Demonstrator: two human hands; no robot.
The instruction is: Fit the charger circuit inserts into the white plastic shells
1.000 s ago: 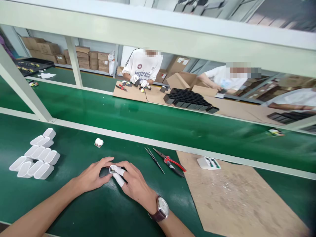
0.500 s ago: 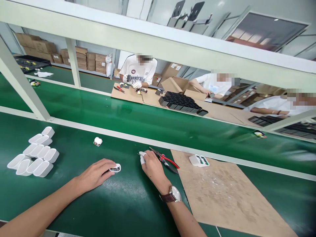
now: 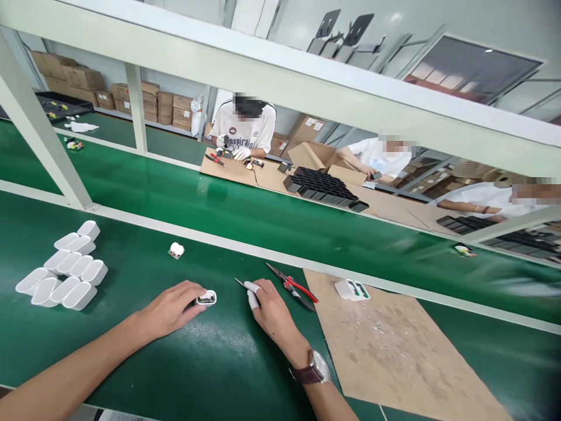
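Observation:
My left hand is closed around a small white oval plastic housing on the green bench. The housing's open end faces me, with dark electronic parts inside. My right hand, with white finger cots on its thumb and forefinger, pinches a thin pointed tool whose tip points left towards the housing, apart from it. Most of that tool is hidden by the fingers. Just right of this hand lie long-nose pliers with red handles. A small circuit board with a white top lies beyond my left hand.
Several white oval housings are grouped at the left. Two more housings, fitted with boards, stand on a cardboard sheet at the right. A green belt runs beyond the white rail; co-workers sit behind it with black cases.
My right hand has shifted slightly, and more of the thin tool now shows beyond its fingertips. The left hand keeps hold of the housing. The view has shifted a little.

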